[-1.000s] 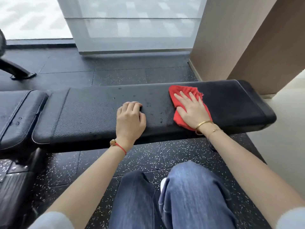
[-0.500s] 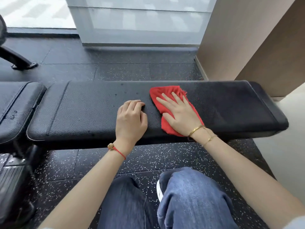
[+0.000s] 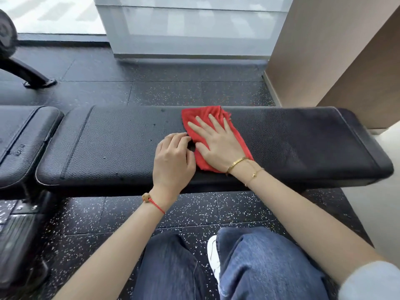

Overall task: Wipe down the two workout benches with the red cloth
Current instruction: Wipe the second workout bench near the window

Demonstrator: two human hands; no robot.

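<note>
Black rubber floor point(image 3: 168, 92) flecked white, tiled, running to a frosted glass panel point(image 3: 190, 29) at the far side; tan wall panel point(image 3: 324, 50) far right.

Far left: dark machine foot point(image 3: 32, 80) planted on the floor. Near left: black metal frame part point(image 3: 19, 230), blurred.

Left edge: seat pad point(image 3: 23, 137) of black textured vinyl, droplets on its surface, set just beside the long pad with a narrow gap between.

Centre: long black bench pad, the desk point(image 3: 108, 148), lying left to right across the view. Scattered wet spots on its left half; right half duller, matte.

Left hand point(image 3: 173, 159) resting on the desk just left of centre, fingers point(image 3: 177, 140) curled under at the knuckles, holding nothing, thumb side touching the cloth edge. Red string bracelet point(image 3: 153, 202) with a bead at that wrist.

Red cloth point(image 3: 238, 137) flat on the desk at its middle, spanning from far edge nearly to near edge, rumpled at the far right corner.

Right hand point(image 3: 218, 144) palm-down on the cloth, fingers point(image 3: 216, 122) straight and spread, pressing it against the pad. Gold bangle point(image 3: 236, 163) and thin chain point(image 3: 255, 173) at that wrist.

Near centre: blue jeans point(image 3: 259, 267), knees bent, white shoe point(image 3: 213, 252) showing between the legs. Pale sleeve point(image 3: 372, 282) at near right corner.
</note>
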